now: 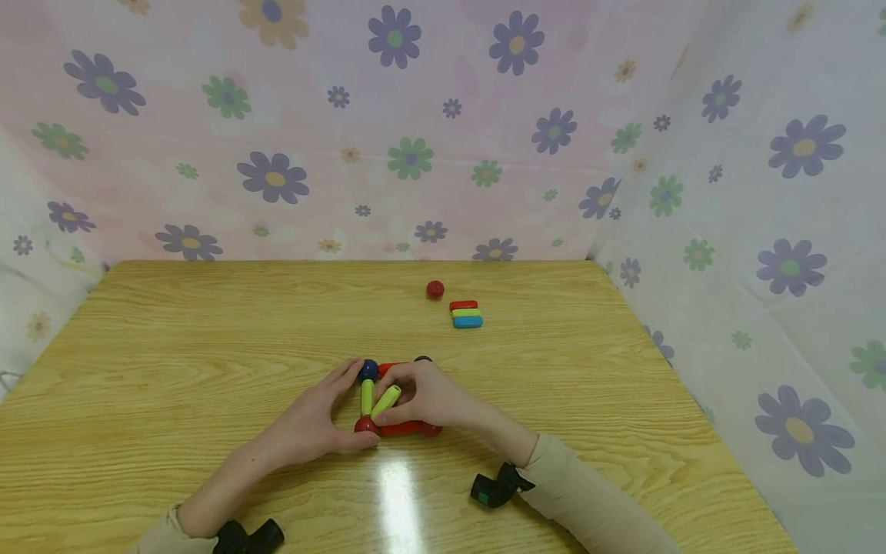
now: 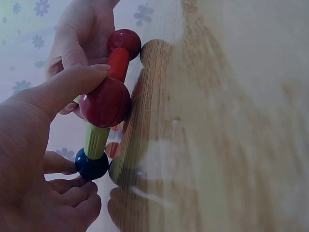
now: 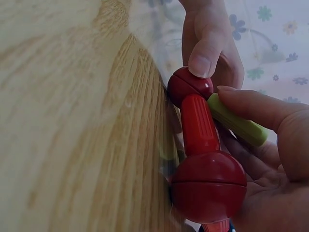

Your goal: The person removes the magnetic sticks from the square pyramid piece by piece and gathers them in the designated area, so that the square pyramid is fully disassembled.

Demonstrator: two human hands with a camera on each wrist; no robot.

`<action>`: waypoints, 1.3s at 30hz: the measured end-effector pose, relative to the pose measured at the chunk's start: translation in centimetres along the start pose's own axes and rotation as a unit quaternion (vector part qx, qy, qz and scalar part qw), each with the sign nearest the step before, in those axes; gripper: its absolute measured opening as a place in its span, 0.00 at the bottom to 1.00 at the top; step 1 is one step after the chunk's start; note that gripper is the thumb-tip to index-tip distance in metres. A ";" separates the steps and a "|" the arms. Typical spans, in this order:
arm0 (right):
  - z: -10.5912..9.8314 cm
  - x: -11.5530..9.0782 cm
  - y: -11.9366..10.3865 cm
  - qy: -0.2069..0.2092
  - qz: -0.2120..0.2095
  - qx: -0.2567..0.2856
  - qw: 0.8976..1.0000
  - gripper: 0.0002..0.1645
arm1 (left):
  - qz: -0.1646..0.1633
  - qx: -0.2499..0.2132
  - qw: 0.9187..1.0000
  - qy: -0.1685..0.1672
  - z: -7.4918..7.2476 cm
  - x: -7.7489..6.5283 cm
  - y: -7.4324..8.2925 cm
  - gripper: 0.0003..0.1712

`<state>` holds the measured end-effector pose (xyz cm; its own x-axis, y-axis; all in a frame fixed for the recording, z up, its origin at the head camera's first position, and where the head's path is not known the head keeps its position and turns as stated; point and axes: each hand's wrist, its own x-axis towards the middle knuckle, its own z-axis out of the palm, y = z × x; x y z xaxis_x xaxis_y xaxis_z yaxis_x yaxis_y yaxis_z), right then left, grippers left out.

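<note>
A four-sided frame of magnetic balls and sticks lies on the table. Its left side is a yellow-green stick between a dark blue ball and a red ball. My left hand spans that side, thumb on the red ball, fingers at the blue one. My right hand pinches a second yellow-green stick, slanting up, one end at that red ball. A red stick joins this ball to another red ball. Beyond, my right hand partly hides another red stick and blue ball.
A loose red ball sits toward the back of the wooden table. Near it lie a red stick, a yellow-green stick and a blue stick, side by side. Flowered cloth hangs behind and at the sides.
</note>
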<state>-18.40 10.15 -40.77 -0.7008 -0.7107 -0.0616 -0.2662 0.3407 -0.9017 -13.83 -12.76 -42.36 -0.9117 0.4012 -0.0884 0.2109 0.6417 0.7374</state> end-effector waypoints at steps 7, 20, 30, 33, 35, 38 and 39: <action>0.0 -0.1 0.0 -0.001 -0.002 -0.010 1.000 0.09 | -0.003 0.000 1.000 0.000 0.0 0.0 0.0 0.68; -0.1 0.0 0.1 -0.008 -0.014 -0.003 1.000 0.09 | -0.003 0.002 1.000 -0.001 0.0 0.0 0.0 0.68; -0.2 0.0 0.3 -0.011 -0.015 0.015 1.000 0.09 | -0.003 0.000 1.000 0.000 0.0 0.0 0.1 0.68; -0.1 0.0 0.3 -0.012 -0.016 0.019 1.000 0.09 | -0.003 -0.001 1.000 0.000 0.0 0.0 0.1 0.68; -0.1 0.0 0.3 -0.012 -0.016 0.023 1.000 0.09 | -0.002 -0.002 1.000 0.000 0.0 0.0 0.1 0.68; -0.1 0.0 0.5 -0.006 -0.011 0.032 0.999 0.09 | -0.001 -0.002 1.000 0.000 0.0 0.0 0.1 0.68; -0.1 0.0 0.6 0.000 -0.006 0.038 0.999 0.09 | -0.001 -0.001 1.000 0.000 0.0 -0.1 0.1 0.68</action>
<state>-18.62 10.34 -41.25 -0.6974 -0.7149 -0.0498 -0.2242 0.2838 -0.9323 -13.74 -12.69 -42.30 -0.9124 0.3992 -0.0901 0.2075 0.6410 0.7390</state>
